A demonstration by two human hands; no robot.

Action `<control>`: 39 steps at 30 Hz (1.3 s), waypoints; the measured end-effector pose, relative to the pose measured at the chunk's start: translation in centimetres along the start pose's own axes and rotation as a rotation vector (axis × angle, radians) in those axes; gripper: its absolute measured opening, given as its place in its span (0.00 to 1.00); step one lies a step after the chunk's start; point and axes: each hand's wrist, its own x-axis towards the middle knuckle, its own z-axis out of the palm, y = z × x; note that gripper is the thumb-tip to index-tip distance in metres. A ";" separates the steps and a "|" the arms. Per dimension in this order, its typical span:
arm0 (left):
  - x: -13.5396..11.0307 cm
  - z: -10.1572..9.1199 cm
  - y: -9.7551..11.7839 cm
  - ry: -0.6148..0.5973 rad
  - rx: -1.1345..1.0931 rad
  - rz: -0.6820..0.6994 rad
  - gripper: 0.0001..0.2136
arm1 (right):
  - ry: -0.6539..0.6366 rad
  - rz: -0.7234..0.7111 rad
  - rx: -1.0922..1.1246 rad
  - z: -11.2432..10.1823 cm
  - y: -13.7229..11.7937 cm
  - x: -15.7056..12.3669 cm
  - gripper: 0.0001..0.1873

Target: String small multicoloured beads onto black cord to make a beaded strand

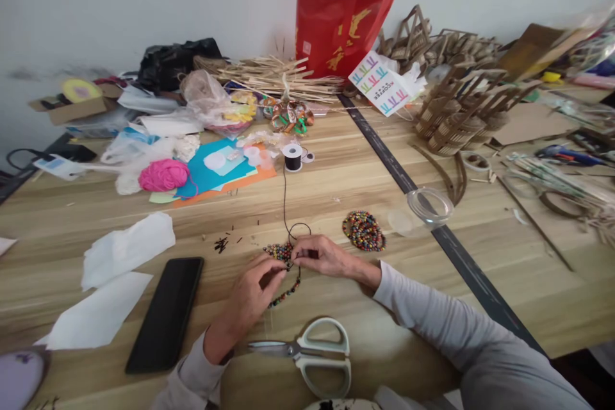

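Landmark: scissors (294,350), flat on the bench (240,211), blades to the left, rings to the right.

Strung beads (287,295) lie beyond the scissors' blades, between them and the fingertips. Line is bent, not straight: from just below the pinch it curves back toward the scissors and leftward, tucking in beside the left palm. So the loose part lies on the near side of the fingers. Left hand (250,288) is the nearer to its low end; right hand (329,257) sits farther off, on the side above the scissors' rings. A pale thread trails from the low end toward the blades.

Fingers: left thumb and forefinger drawn together at the tips, apparently on the black cord (285,198). Right thumb and forefinger likewise closed, cord nipped between. The two pinches nearly meet, a slight gap between. Exact crossing of cord at the tips too small to read.

Cord loops above the right fingers, then runs up to the spool (292,157), well beyond the scissors. Loose beads (276,251) heaped just past the left fingertips, scissors behind on the near side. Coiled bead strand (364,230) beyond the scissors and to the right, untouched. Phone (164,315) left of the blades.
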 end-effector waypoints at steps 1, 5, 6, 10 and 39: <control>0.1 0.0 0.0 -0.003 -0.001 -0.006 0.05 | -0.001 0.009 0.010 0.0 -0.1 0.0 0.09; 0.5 -0.2 0.4 -0.030 -0.011 -0.030 0.05 | 0.015 0.049 0.096 0.1 -0.5 0.0 0.11; 0.6 -0.1 0.5 -0.032 -0.014 -0.037 0.05 | 0.019 0.061 0.129 0.1 -0.6 0.0 0.11; 1.0 0.0 0.7 -0.014 -0.042 -0.018 0.05 | 0.032 0.101 0.237 0.5 -0.6 0.0 0.14; 0.7 0.0 1.7 0.051 -0.166 -0.079 0.06 | 0.171 0.204 0.524 2.8 -0.8 0.0 0.17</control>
